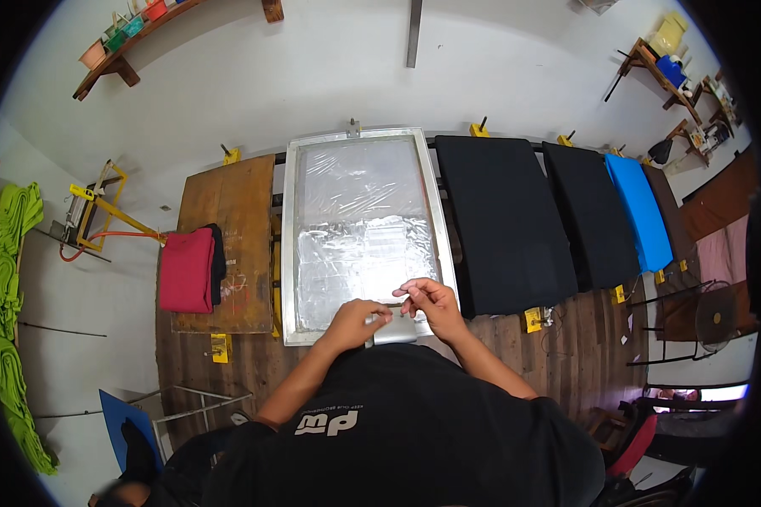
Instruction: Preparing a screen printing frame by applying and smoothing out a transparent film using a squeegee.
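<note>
A large silver-framed screen (292, 253) lies in front of me with clear, crinkled plastic film (364, 182) across it. Over its near end, my left hand (357, 323) has its fingers curled closed around one end of a short, thin dark piece (392, 305), whose kind I cannot make out. Close by on the right is my right hand (431, 308), its fingers bent and apart around the piece's other end; I cannot see it gripping. Below the hands, a pale, smooth object (391, 331) shows partly at the frame's near edge, the rest hidden by my body.
Left of the screen, a wooden board (228, 198) bears folded red cloth (186, 272) and dark cloth. Black-covered boards (507, 224) and a blue one (638, 211) stand on the right. Yellow clamps (221, 347) stick out along the row. A metal-framed stand (199, 401) is at lower left.
</note>
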### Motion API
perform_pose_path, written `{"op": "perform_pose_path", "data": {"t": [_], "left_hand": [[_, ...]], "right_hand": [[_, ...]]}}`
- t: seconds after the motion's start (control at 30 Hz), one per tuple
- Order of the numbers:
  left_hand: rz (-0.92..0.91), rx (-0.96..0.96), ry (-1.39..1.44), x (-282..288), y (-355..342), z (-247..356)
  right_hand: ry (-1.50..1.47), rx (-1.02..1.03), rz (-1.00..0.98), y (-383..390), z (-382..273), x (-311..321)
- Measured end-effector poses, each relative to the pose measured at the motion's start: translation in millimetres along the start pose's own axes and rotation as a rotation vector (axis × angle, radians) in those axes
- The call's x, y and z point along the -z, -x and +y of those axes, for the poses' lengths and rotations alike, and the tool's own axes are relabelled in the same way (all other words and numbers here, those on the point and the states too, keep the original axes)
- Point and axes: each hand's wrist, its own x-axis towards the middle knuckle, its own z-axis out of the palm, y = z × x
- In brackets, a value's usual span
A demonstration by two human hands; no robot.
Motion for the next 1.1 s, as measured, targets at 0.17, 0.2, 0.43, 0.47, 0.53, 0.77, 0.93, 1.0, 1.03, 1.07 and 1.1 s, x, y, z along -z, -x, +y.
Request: {"op": "perform_pose_path", "data": {"t": [0.17,0.2,0.43,0.47,0.53,0.77,0.93,1.0,1.03,1.07,1.1], "left_hand": [[-0.066,-0.291,-0.417,-18.2,2.7,-15.6],[-0.068,-0.291,-0.416,-21.0,3.4,-16.5],[-0.011,-0.281,-0.505,-40.2,3.8,-22.2],[0.031,-0.305,-0.496,-41.4,2.5,-21.9],[0.008,-0.294,-0.535,-42.5,0.8,-21.9],[-0.079,-0.122,-0.405,-12.4,-19.6,-3.4],[-0.029,-0.074,-0.54,-13.9,-41.8,5.7],[0.06,-0.091,-0.614,-16.9,-45.5,4.9],[0.064,-0.09,-0.616,-15.7,-47.3,1.9],[0.067,-0.094,-0.589,-16.3,-50.6,-1.9],[0.066,-0.098,-0.562,-16.4,-53.7,-3.9]], "right_hand": [[-0.081,-0.057,0.0,1.3,8.6,4.6],[-0.097,-0.082,0.009,2.0,14.6,8.5],[-0.202,-0.148,0.087,5.5,28.0,15.3],[-0.202,-0.148,0.087,4.9,28.5,15.5],[-0.172,-0.171,0.125,3.4,29.0,15.9],[-0.23,-0.132,0.147,-3.1,26.4,22.3],[-0.342,-0.18,0.154,-17.0,24.4,25.5],[-0.474,-0.254,0.158,-23.2,8.2,15.4],[-0.47,-0.258,0.165,-25.9,0.7,10.2],[-0.468,-0.253,0.166,-27.0,8.7,17.9],[-0.446,-0.201,0.14,-28.8,20.7,28.1]]}}
